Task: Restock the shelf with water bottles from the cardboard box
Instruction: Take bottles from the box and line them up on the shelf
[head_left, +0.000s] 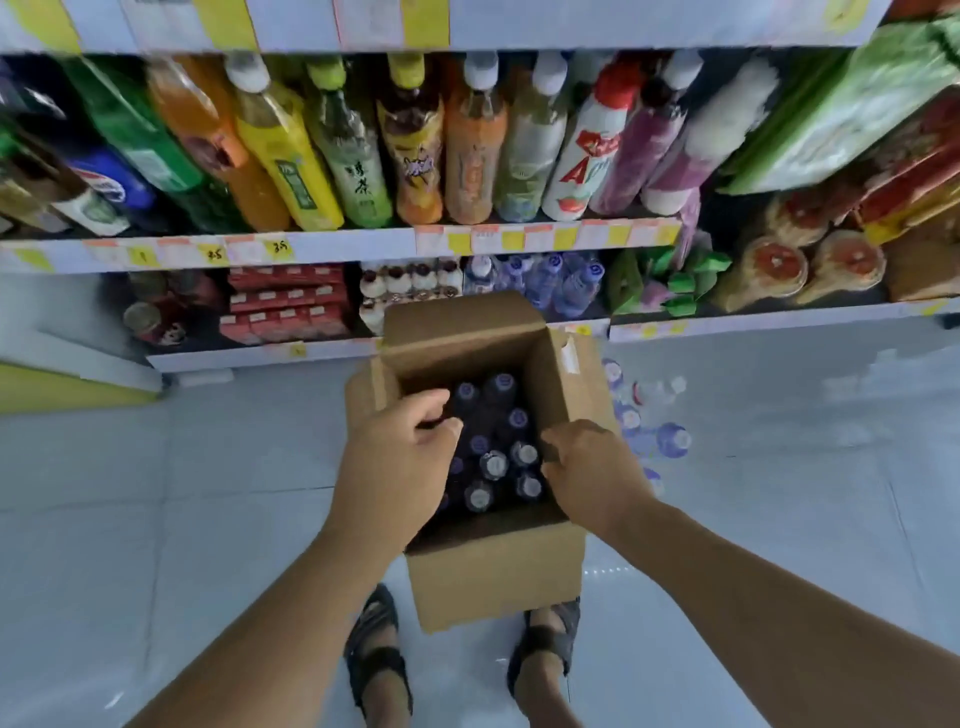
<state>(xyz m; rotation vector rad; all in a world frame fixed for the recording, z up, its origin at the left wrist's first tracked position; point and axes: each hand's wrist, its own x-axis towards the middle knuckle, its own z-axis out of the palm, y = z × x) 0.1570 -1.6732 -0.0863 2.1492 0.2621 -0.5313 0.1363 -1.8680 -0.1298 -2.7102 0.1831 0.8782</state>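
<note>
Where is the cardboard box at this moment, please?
In the head view the cardboard box stands open on the floor at centre, just before the bottom shelf, with loose water bottles to its right and the left hand and right hand over it.

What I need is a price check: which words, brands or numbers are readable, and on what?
"35", handwritten: yellow price tag.
"茶": green-labelled bottle.
"A", red: white bottle.
Other shelf tags, bottle caps and the box sticker: too blurred.
</note>
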